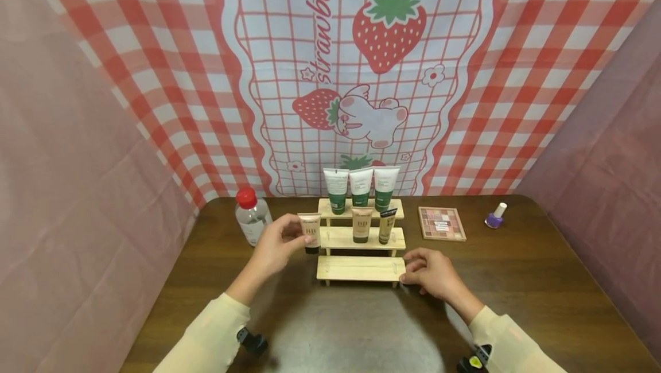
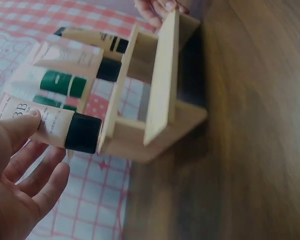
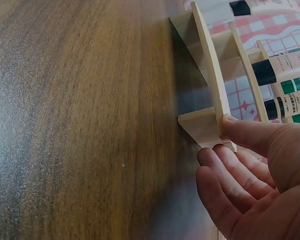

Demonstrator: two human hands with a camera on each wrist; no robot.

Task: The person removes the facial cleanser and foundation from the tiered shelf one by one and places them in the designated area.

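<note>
Qty: 2 hands, both busy. L hand (image 1: 279, 245) pinches 1 beige BB tube (image 1: 310, 226), cap down, just beside the L end of the stand's mid tier; can't tell if it touches the wood. R hand (image 1: 431, 272) grips the R end of the btm tier, thumb vs. fingers.

1 wooden stand (image 1: 360, 269), 3 tiers, on 1 brown worktop (image 1: 361, 333). Top tier: 3 white-&-green tubes (image 1: 361, 181) in a row. Mid tier: 2 pcs, i.e. a 2nd BB tube (image 1: 362, 226) & 1 slim gold tube (image 1: 385, 229), both upright. So 6 tubes total, incl. the held one. Also 1 red-capped bottle (image 1: 253, 224) L of stand; 1 palette (image 1: 442, 224) & 1 purple nail polish (image 1: 494, 222) to the R.

Views: palette & polish show in head cam only. L wrist cam adds the thumb flat on the held tube's printed face, w/ other fingers fanned below. R wrist cam adds the thumb on the board's edge, fingertips by the slanted end support (image 3: 202, 127).
</note>
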